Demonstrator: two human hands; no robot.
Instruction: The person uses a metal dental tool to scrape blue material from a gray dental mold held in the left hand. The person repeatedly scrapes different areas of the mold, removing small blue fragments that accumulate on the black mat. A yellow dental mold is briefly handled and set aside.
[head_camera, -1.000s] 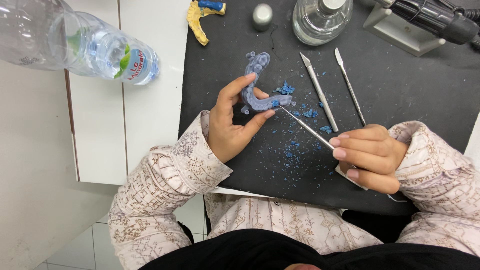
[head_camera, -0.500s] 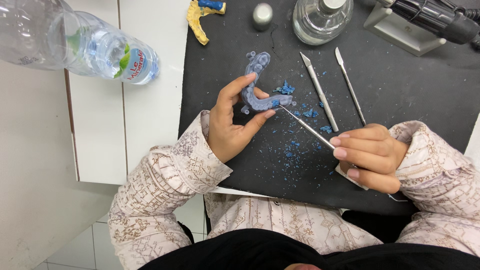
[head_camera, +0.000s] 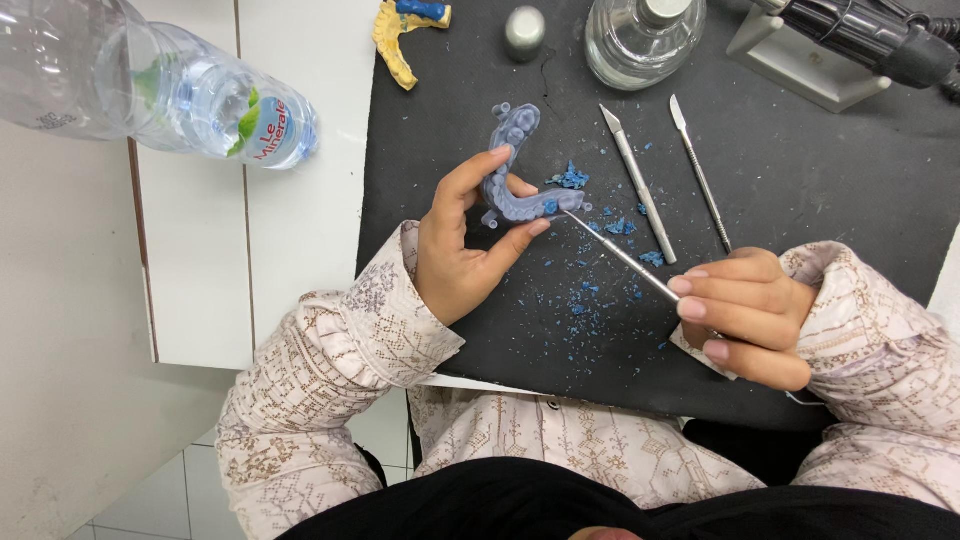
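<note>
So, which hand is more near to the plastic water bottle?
Left. The left hand, holding the grey dental model, lies just right of the water bottle. The right hand, gripping the thin metal tool, is far across the black mat.

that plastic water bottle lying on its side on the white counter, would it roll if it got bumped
Probably yes: the water bottle lies on its round side on the smooth white counter, with nothing visibly blocking it. It looks partly filled, so it likely has some weight and the water would slosh. The thin clear wall would probably dent under a squeeze.
</note>
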